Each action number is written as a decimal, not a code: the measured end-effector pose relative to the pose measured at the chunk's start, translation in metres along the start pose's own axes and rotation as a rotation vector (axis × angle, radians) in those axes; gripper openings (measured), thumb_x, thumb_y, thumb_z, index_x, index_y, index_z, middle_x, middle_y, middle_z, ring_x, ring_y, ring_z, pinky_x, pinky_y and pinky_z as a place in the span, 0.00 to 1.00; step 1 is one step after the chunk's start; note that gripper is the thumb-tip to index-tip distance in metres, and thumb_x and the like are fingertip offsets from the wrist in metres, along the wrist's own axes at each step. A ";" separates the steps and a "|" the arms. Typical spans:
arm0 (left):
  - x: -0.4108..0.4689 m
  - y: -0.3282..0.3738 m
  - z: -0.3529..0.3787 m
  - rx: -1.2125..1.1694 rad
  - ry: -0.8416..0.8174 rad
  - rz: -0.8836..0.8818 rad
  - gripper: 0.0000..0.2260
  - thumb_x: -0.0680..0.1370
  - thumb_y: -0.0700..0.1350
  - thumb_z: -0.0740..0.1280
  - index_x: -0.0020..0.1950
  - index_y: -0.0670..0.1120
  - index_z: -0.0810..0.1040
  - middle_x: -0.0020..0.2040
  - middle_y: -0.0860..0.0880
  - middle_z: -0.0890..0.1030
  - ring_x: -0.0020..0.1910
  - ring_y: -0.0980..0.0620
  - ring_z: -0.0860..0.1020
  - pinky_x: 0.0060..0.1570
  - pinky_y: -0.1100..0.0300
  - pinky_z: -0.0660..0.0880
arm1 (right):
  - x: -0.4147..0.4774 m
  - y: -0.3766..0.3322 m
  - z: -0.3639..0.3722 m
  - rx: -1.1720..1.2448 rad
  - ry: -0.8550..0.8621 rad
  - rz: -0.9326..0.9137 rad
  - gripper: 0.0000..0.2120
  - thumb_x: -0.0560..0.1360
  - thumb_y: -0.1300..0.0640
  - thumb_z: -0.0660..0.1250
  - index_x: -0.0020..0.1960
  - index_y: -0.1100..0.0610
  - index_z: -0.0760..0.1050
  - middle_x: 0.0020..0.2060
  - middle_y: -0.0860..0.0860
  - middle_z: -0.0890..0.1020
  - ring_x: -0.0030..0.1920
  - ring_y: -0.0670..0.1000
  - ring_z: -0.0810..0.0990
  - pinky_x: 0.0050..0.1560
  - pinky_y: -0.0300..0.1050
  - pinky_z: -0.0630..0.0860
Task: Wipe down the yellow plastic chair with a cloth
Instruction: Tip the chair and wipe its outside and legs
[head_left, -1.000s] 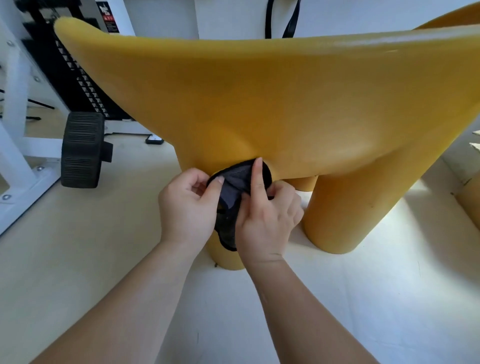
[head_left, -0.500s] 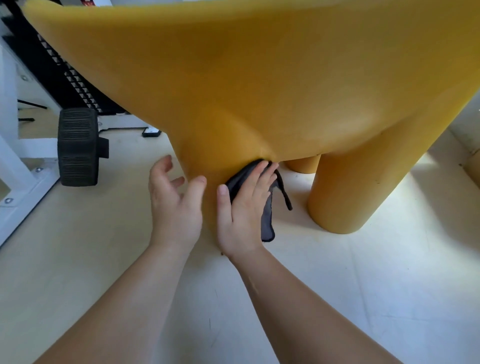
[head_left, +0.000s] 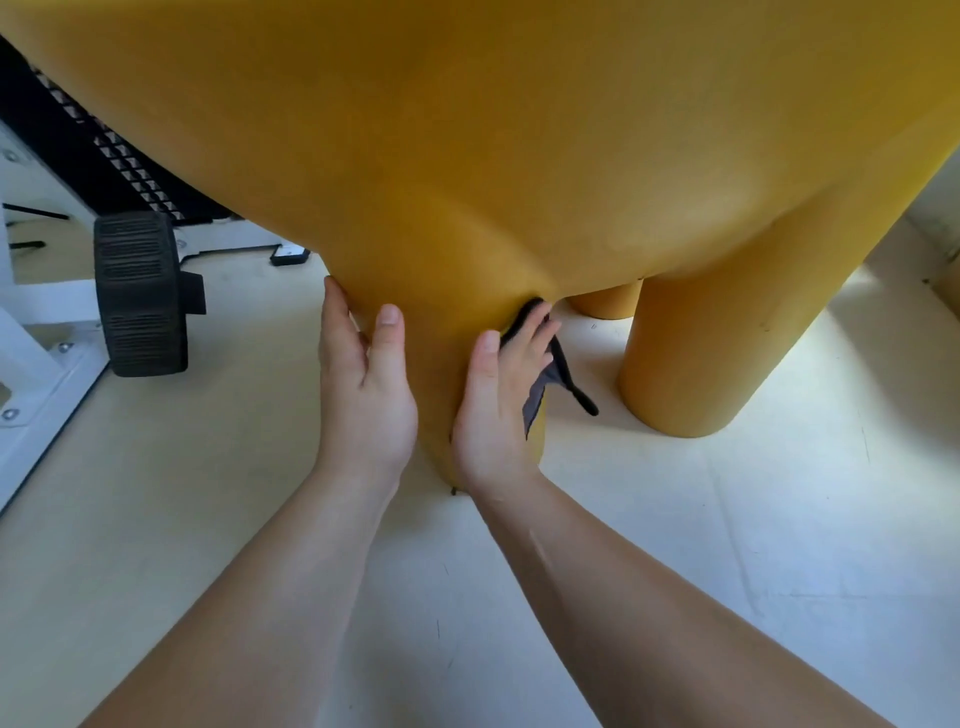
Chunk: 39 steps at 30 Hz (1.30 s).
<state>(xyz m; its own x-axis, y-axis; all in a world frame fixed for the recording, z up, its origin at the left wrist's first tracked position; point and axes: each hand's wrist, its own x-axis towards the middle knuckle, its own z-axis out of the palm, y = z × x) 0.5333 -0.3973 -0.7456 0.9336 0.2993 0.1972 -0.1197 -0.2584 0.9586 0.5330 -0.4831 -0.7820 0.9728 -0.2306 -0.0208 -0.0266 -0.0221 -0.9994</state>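
Note:
The yellow plastic chair (head_left: 519, 156) fills the upper view, its near leg running down between my hands. My right hand (head_left: 498, 395) presses a dark grey cloth (head_left: 545, 384) against the right side of that leg; the cloth's loose end hangs out past my fingers. My left hand (head_left: 363, 384) lies flat with fingers spread on the leg's left side and holds nothing. The leg's foot is partly hidden behind my wrists.
A second thick chair leg (head_left: 696, 353) stands to the right, a third (head_left: 605, 301) behind. A black ribbed wheel (head_left: 140, 296) on a white frame (head_left: 36, 374) sits at left on the pale floor (head_left: 727, 545). A small dark device (head_left: 290, 255) lies on the floor behind.
My left hand let go of the cloth and now rests on the leg's left side. My right hand slid the cloth round to the right side. The view moved closer under the chair.

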 end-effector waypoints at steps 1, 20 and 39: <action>0.000 0.000 0.001 -0.024 0.018 -0.021 0.32 0.80 0.62 0.56 0.82 0.56 0.53 0.79 0.59 0.63 0.75 0.61 0.65 0.75 0.50 0.64 | -0.005 -0.007 0.005 -0.021 0.000 -0.082 0.48 0.70 0.19 0.39 0.81 0.42 0.32 0.80 0.42 0.32 0.80 0.49 0.31 0.75 0.48 0.32; -0.008 0.012 -0.003 -0.200 -0.024 -0.080 0.21 0.86 0.51 0.50 0.80 0.58 0.59 0.71 0.64 0.72 0.71 0.60 0.71 0.73 0.43 0.67 | 0.000 -0.002 0.007 -0.142 0.046 -0.209 0.40 0.74 0.23 0.42 0.77 0.36 0.28 0.80 0.44 0.31 0.80 0.49 0.30 0.78 0.63 0.35; 0.040 0.075 -0.060 0.136 0.394 0.439 0.29 0.81 0.43 0.57 0.82 0.47 0.54 0.82 0.44 0.52 0.81 0.49 0.51 0.78 0.46 0.56 | 0.034 -0.068 -0.058 -1.229 0.072 -1.294 0.41 0.81 0.34 0.56 0.82 0.59 0.49 0.80 0.56 0.48 0.82 0.60 0.43 0.80 0.58 0.41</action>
<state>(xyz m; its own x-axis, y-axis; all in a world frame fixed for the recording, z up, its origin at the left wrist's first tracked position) 0.5409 -0.3496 -0.6536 0.6082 0.4492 0.6544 -0.3970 -0.5418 0.7408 0.5549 -0.5455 -0.7128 0.5008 0.4837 0.7178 0.4988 -0.8390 0.2174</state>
